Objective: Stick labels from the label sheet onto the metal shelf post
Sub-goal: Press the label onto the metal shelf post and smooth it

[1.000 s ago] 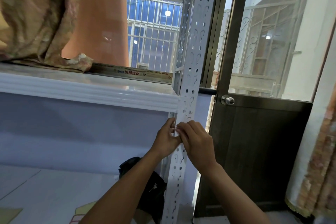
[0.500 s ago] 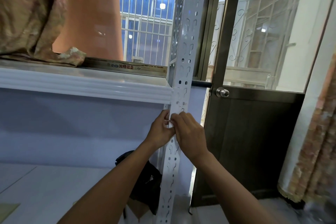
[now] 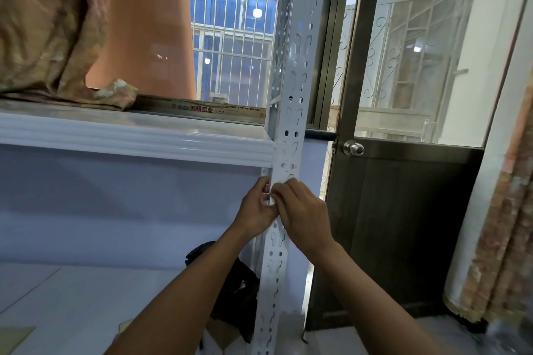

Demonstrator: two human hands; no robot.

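A white perforated metal shelf post (image 3: 294, 72) runs from top to bottom through the middle of the view. My left hand (image 3: 256, 207) and my right hand (image 3: 302, 216) meet in front of it, just below the white shelf edge (image 3: 138, 141). Their fingertips pinch a small white piece, probably the label sheet (image 3: 269, 196), right against the post. Most of that piece is hidden by the fingers. I cannot tell whether a label is stuck to the post behind the hands.
A brownish patterned cloth (image 3: 49, 29) lies on the shelf at upper left. A black bag (image 3: 230, 285) sits behind the post near the floor. A dark door with a round knob (image 3: 353, 148) stands right of the post, and a curtain (image 3: 501, 239) hangs at far right.
The view has shifted slightly, so the hands sit a little higher in the frame. Both hands stay pinched together at the same spot on the post.
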